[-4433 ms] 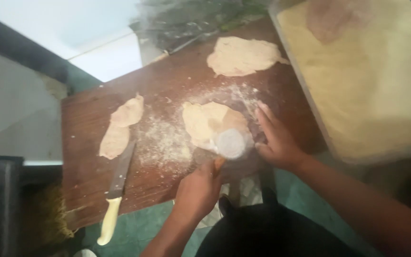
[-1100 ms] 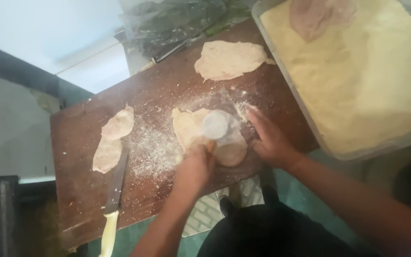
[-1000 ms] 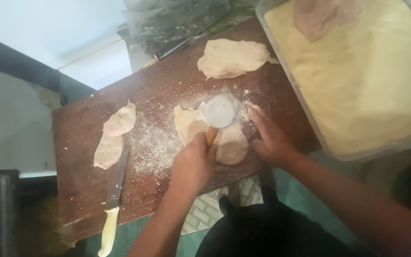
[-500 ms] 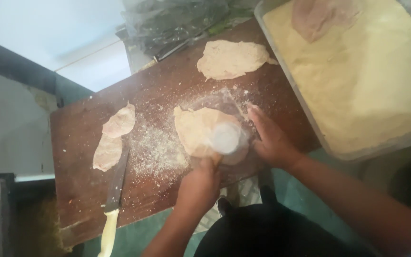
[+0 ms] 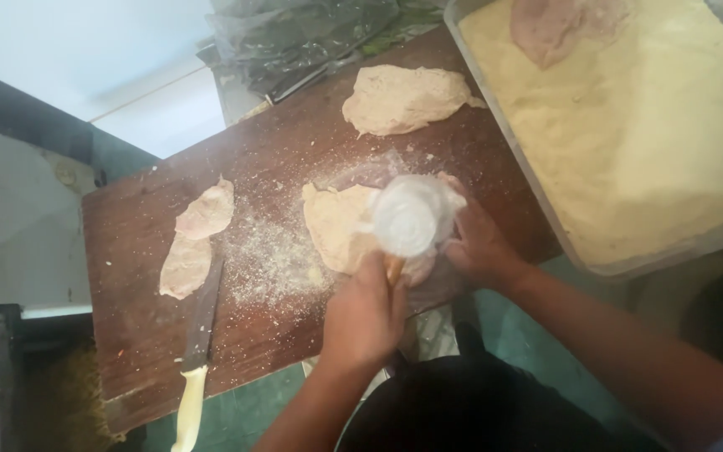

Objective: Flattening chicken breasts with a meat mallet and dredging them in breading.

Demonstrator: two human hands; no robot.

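My left hand grips the wooden handle of a pounding tool whose round head, wrapped in clear plastic, is raised just over a flattened, crumb-dusted piece of meat in the middle of the dark wooden board. My right hand lies flat on the right edge of that piece, holding it down.
Two small raw cutlets lie at the board's left. A knife with a cream handle rests near the front edge. Another flattened piece lies at the back. A clear tub of breadcrumbs with a cutlet stands on the right. Plastic bags lie behind.
The wrapped tool head has been going up and down on the middle piece; now it is lifted again. My right hand has stayed at the meat's right edge.
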